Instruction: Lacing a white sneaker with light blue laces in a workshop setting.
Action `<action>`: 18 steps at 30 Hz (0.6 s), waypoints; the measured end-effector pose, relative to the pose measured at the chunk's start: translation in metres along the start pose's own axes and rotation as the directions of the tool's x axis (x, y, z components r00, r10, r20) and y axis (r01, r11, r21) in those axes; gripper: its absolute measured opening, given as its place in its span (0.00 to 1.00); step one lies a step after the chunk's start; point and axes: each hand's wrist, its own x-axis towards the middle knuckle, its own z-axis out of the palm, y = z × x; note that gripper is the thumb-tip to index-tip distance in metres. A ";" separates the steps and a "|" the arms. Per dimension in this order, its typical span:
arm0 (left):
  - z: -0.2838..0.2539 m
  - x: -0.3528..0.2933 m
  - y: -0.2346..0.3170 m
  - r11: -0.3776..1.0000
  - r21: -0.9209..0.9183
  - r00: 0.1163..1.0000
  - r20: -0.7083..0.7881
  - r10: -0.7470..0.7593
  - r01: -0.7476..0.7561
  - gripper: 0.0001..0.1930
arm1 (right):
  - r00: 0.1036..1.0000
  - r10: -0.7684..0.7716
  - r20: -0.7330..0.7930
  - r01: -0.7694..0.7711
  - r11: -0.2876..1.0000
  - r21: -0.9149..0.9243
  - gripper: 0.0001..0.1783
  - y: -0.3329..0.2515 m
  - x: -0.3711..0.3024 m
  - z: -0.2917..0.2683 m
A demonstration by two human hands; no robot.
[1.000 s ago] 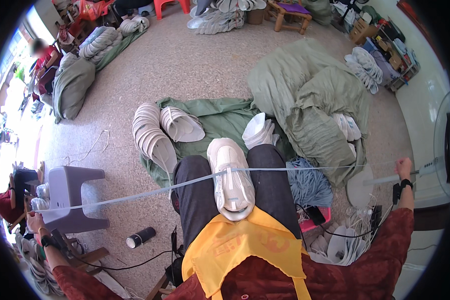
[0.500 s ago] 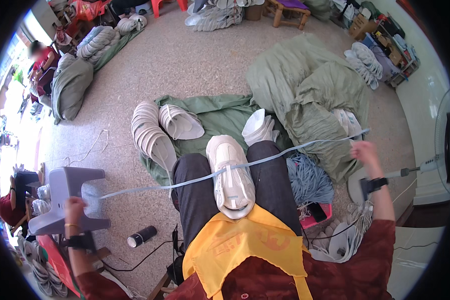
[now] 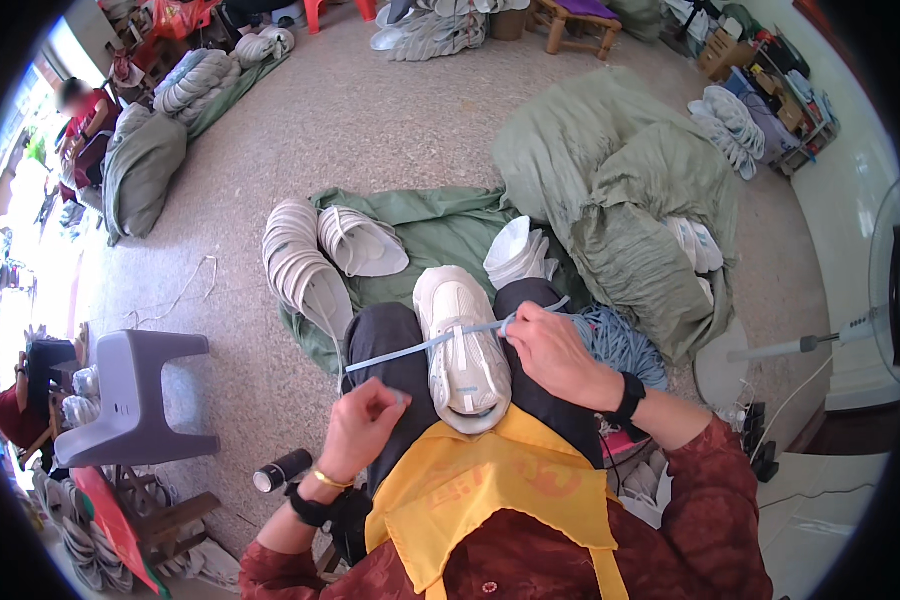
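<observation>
Both my hands pinch the pale blue lace (image 3: 425,345) across the white shoe (image 3: 463,340) on my lap: left hand (image 3: 362,428) near my knee, right hand (image 3: 552,352) at the eyelets. Uneven pull could slip it free.

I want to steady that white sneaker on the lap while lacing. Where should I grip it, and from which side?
Probably grip the white sneaker across its rounded heel, the end nearest the yellow apron, coming from above. It lies lengthwise between the thighs, toe pointing away, and the pale blue lace crosses its middle.

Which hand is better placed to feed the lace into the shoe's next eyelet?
Right, probably. The right hand pinches the pale blue lace beside the white shoe; the left hand holds the lace's other end away from the shoe.
</observation>
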 end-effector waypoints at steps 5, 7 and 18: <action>0.028 0.042 0.014 0.893 0.379 0.932 -0.166 0.323 -0.242 0.05 | 0.983 -0.093 -0.161 0.109 0.989 0.096 0.10 0.006 0.030 0.007; 0.028 0.056 0.006 0.868 0.376 0.887 -0.198 0.417 -0.324 0.06 | 0.991 -0.003 -0.135 0.032 0.976 0.213 0.09 0.004 0.037 0.006; 0.035 0.072 -0.002 0.959 0.184 0.948 -0.197 0.249 -0.214 0.05 | 0.973 0.227 -0.034 -0.158 0.767 0.622 0.07 0.005 0.043 0.018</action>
